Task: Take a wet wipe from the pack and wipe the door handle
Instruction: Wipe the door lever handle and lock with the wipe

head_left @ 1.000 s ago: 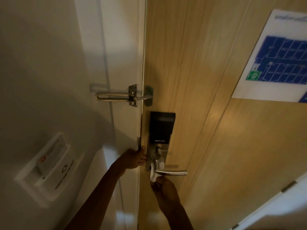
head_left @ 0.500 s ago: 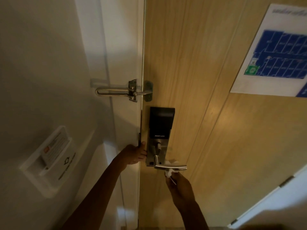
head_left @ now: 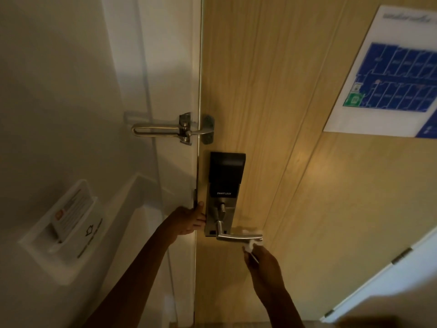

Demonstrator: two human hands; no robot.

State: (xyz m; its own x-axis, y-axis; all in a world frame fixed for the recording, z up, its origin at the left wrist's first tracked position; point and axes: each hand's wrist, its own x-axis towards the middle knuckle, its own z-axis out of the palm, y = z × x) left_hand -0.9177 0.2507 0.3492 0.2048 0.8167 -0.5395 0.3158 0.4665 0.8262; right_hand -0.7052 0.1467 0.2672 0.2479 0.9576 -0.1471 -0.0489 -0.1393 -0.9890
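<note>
Since a second ago our right hand has slid the soft, limp white wet wipe from the brushed-steel lever handle's base to its tip, grip pinching it; left hand clasps the door edge.

We look down a wooden door in dim light. Our right hand pinches a white wet wipe against the free end of the metal door handle, wipe showing above and below the lever. Our left hand grips the door edge beside the smart lock. Above sits a swing-bar latch. A blue floor plan hangs upper right; a white card holder is set in the wall at left.
</note>
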